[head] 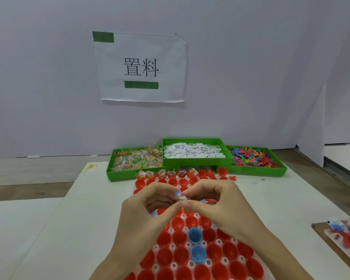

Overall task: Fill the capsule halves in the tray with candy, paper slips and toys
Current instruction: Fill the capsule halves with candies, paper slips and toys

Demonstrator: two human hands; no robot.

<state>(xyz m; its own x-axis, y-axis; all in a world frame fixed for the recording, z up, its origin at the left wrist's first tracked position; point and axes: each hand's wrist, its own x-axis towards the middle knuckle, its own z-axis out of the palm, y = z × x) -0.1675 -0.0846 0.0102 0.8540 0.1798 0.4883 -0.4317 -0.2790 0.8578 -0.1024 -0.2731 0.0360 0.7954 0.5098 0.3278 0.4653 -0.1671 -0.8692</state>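
A clear tray (171, 231) full of red capsule halves (204, 273) and two blue ones (194, 235) lies in front of me. The far row's halves (182, 174) hold candy packets and slips. My left hand (141, 211) and my right hand (216, 201) meet above the tray's middle, both pinching a small clear candy packet (180, 196) with bits of blue and pink at it. Behind the tray stand three green bins: candy packets (136, 158), white paper slips (192, 151), colourful plastic toys (255, 157).
A second tray of filled capsules (343, 235) sits on a brown board at the right edge. A loose red toy (232, 177) lies beside the tray's far right corner. A paper sign (141, 67) hangs on the white wall. The white table ends at the left, wooden floor beyond.
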